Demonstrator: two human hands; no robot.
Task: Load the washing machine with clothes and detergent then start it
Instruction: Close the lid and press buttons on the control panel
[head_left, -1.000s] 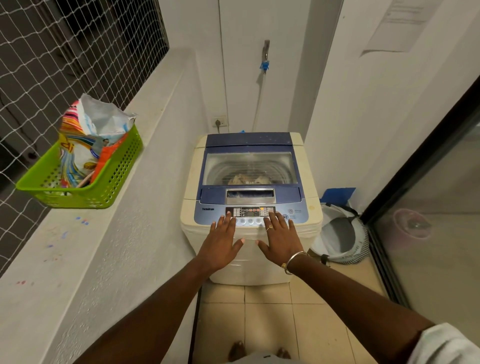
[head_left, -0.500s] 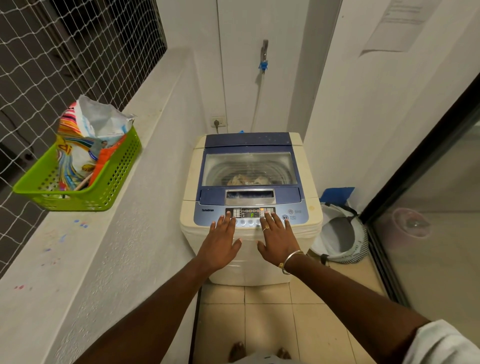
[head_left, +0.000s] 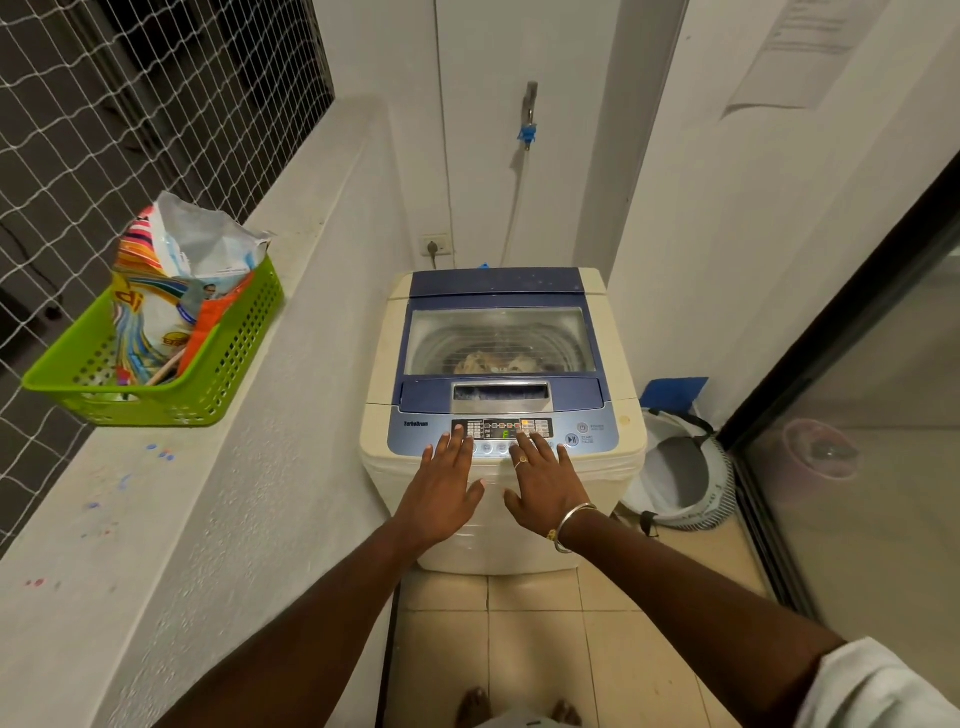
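In the head view, the boxy cream washing machine (head_left: 501, 415) stood on beige tiles against the white wall, its blue lid with a clear window shut over clothes (head_left: 493, 362) in the ribbed drum. The left hand (head_left: 441, 488) and right hand (head_left: 543, 486) lay flat, fingers spread and gripping nothing, on the glossy control panel (head_left: 503, 430). A crinkled detergent bag (head_left: 171, 291) sat in a perforated green plastic basket (head_left: 208, 364) on the rough ledge (head_left: 218, 519).
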